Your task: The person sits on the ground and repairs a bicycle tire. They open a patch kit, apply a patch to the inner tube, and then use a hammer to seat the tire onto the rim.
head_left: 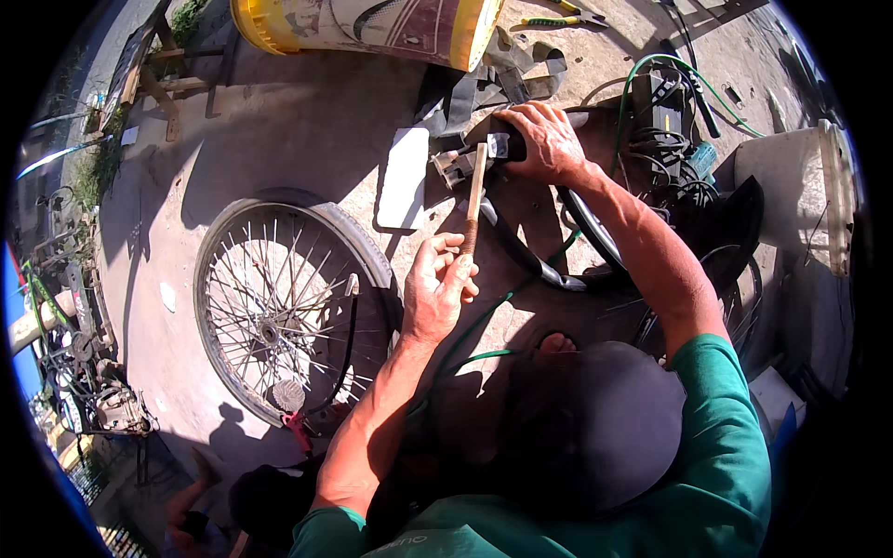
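My left hand [437, 290] is closed round the lower end of a narrow flat tool, like a file or scraper [476, 191], its grip wrapped in brown. The tool points up and away, its far end close to a pale spot on a black rubber inner tube [498, 146]. My right hand [547, 141] presses down round that part of the tube, thumb towards me. Just left of it, a rusty metal block or clamp [450, 169] lies under the tube's end. The rest of the tube [521, 256] loops down towards me.
A spoked bicycle wheel [268, 332] lies on the concrete at left. A white slab [404, 177] and rubber strips [507, 79] lie ahead. A yellow bucket [372, 28] is beyond; a white bucket [781, 177], cables and a green hose [707, 70] are at right. Another person is at lower left.
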The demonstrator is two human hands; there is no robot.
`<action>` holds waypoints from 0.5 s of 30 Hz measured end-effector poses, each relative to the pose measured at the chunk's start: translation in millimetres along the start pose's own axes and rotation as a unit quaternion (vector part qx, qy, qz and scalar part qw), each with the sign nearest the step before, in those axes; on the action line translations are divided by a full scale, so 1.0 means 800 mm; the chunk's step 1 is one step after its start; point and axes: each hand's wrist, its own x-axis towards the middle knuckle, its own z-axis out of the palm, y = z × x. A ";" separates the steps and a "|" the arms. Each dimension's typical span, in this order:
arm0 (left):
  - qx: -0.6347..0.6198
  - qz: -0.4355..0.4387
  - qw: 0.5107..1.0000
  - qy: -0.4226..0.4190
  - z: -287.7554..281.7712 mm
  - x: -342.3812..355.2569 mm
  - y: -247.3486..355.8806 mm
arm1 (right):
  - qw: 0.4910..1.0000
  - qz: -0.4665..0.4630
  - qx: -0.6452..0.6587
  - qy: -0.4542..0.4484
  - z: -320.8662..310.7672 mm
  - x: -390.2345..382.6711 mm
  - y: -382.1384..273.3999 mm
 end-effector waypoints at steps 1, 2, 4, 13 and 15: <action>0.052 -0.013 0.999 -0.010 -0.005 -0.022 -0.007 | 1.000 0.002 -0.023 0.001 -0.004 -0.003 -0.003; 0.064 -0.044 0.997 -0.022 -0.015 -0.041 -0.025 | 1.000 0.018 -0.026 -0.003 -0.005 -0.005 -0.006; 0.290 0.058 0.954 -0.037 -0.035 -0.072 -0.046 | 0.998 0.019 -0.039 -0.044 -0.017 -0.007 -0.008; 0.517 -0.095 0.840 -0.135 -0.086 -0.173 -0.030 | 0.965 -0.106 -0.235 -0.051 -0.047 0.004 -0.079; 0.472 -0.018 0.881 0.023 -0.106 -0.151 -0.014 | 0.961 -0.071 -0.242 -0.111 -0.060 0.010 -0.086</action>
